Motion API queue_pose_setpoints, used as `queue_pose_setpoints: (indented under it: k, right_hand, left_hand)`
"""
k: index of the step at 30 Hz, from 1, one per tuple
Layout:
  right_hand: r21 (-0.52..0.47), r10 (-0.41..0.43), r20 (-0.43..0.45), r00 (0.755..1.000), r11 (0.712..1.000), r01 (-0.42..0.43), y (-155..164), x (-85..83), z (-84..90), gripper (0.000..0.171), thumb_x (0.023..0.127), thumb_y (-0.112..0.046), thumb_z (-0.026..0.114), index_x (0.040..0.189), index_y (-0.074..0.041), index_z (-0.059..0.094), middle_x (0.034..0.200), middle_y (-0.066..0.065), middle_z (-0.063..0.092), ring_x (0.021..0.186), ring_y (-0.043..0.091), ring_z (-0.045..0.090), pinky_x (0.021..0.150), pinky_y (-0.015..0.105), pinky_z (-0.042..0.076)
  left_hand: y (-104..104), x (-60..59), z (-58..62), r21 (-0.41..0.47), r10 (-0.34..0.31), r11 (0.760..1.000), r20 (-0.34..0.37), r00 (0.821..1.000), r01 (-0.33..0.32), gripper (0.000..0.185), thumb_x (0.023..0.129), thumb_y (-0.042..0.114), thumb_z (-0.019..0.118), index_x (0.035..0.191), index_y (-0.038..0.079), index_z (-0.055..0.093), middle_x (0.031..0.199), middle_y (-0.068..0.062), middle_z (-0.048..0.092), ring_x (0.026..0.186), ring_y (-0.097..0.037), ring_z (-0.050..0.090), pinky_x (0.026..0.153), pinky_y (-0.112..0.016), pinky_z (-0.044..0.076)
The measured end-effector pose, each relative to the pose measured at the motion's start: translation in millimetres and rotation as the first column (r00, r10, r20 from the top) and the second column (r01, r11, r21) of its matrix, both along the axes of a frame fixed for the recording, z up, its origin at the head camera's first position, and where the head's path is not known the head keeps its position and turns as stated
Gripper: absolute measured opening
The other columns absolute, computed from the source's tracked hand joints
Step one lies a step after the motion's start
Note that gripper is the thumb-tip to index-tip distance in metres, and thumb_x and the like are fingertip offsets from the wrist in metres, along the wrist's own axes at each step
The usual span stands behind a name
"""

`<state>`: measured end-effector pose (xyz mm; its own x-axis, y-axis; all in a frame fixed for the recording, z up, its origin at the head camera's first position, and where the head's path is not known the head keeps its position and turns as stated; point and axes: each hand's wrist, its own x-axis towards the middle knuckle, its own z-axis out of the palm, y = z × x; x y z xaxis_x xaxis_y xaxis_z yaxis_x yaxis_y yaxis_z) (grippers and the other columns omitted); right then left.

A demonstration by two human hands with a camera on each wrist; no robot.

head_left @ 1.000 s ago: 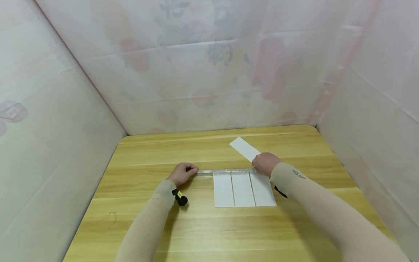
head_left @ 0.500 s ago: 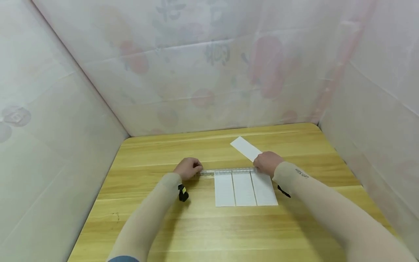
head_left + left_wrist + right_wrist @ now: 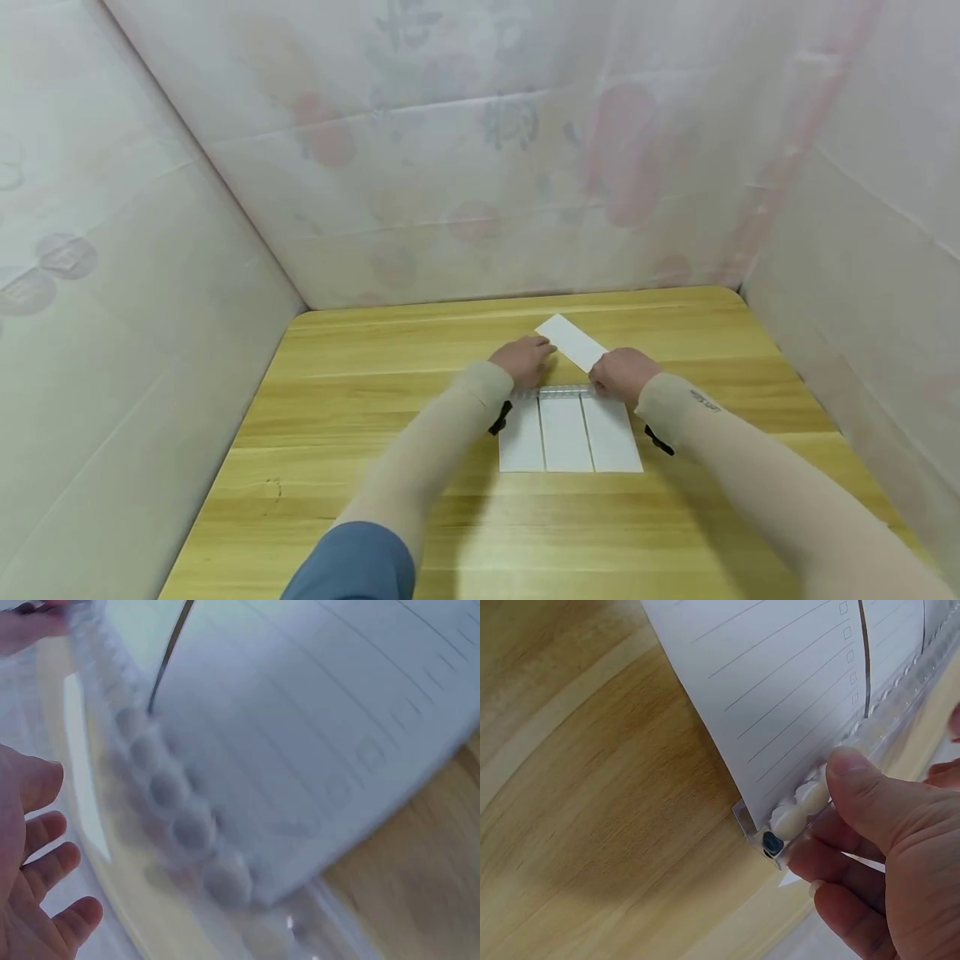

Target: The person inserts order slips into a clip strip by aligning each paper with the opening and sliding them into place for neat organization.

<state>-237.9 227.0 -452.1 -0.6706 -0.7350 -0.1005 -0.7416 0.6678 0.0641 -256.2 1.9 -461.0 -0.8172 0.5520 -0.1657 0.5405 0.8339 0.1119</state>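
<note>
Three lined paper sheets (image 3: 567, 435) with small checkboxes lie side by side. Along their far edge runs a clear plastic strip (image 3: 564, 391) with a row of round bumps. My right hand (image 3: 625, 372) grips the strip's right end, with its thumb (image 3: 855, 769) on the bumps and fingers curled below. My left hand (image 3: 525, 360) hovers over the strip's left part, near the loose white paper strip (image 3: 573, 340). In the left wrist view its fingers (image 3: 56, 859) are loosely spread, apart from the plastic strip. That wrist partly hides the leftmost sheet.
The wooden table (image 3: 360, 417) has rounded far corners. Pale printed curtains (image 3: 465, 167) stand behind it and on both sides. Bare wood surrounds the sheets at left and in front.
My left hand has let go of the plastic strip's left end and moved right, toward the loose paper strip. My right hand stays at the plastic strip's right end.
</note>
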Motion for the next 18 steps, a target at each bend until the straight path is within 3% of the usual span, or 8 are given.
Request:
queue_pose_setpoints:
  k: [6,13,18]
  right_hand:
    - [-0.017,0.000,0.006,1.000,1.000,0.000,1.9,-1.1,-4.8,0.036,0.079,0.004,0.065,0.058,-0.020,0.049,0.056,-0.010,0.044,0.054,0.009,0.032,0.054,0.027,0.031]
    - [-0.002,0.024,0.036,0.999,1.000,-0.024,-4.8,4.2,-16.2,0.037,0.079,0.006,0.062,0.058,-0.021,0.047,0.057,-0.009,0.041,0.053,0.008,0.031,0.054,0.026,0.030]
    - [0.000,0.018,-0.016,1.000,1.000,-0.018,-8.7,3.9,-13.1,0.036,0.078,0.004,0.063,0.057,-0.020,0.046,0.056,-0.010,0.042,0.053,0.009,0.031,0.053,0.026,0.030]
  left_hand:
    - [21.6,-2.9,-12.1,-0.108,0.001,0.994,-0.008,1.000,-0.002,0.051,0.102,0.013,0.046,0.150,0.027,0.034,0.155,0.007,0.028,0.138,-0.012,0.032,0.109,-0.027,0.030]
    - [23.4,6.3,-29.1,-0.156,-0.015,0.987,0.073,0.997,0.026,0.051,0.104,0.020,0.042,0.151,0.035,0.030,0.157,0.010,0.021,0.141,-0.010,0.026,0.109,-0.027,0.030]
    - [16.9,0.3,-34.5,-0.108,-0.016,0.994,0.011,1.000,0.017,0.052,0.100,0.017,0.051,0.147,0.033,0.039,0.151,0.008,0.034,0.137,-0.011,0.034,0.107,-0.026,0.033]
